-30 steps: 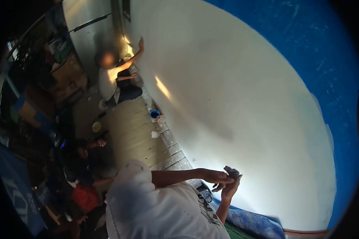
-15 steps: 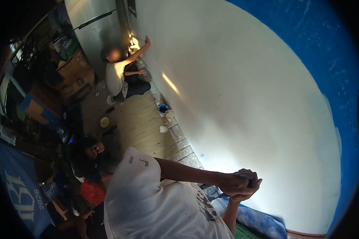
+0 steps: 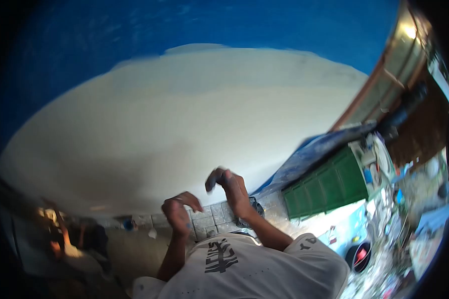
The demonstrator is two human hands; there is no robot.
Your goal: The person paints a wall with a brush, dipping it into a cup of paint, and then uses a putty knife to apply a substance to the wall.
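Observation:
My left hand (image 3: 178, 212) is raised low in front of the wall, its fingers bent forward in a loose hook. It holds nothing. Slightly higher and to the right, my right hand (image 3: 229, 188) has its fingers curled over, with dark smudges on them and nothing visible in its grasp. A gap separates the two hands. Behind them spreads a wall (image 3: 149, 129) with a large whitish painted area, bordered above by blue paint (image 3: 224, 25). My pale shirt (image 3: 264, 264) with dark lettering fills the bottom of the view.
A seated person (image 3: 72, 244) is at the lower left, close to the wall. A small blue paint tin (image 3: 128, 224) stands at the wall's foot. To the right are a green container (image 3: 329, 182), a blue sheet (image 3: 304, 159) and a dark bucket (image 3: 359, 256) with something red inside.
My hands were clasped together and have come apart. The view has swung right, so the wall now spans the frame and the green container shows fully.

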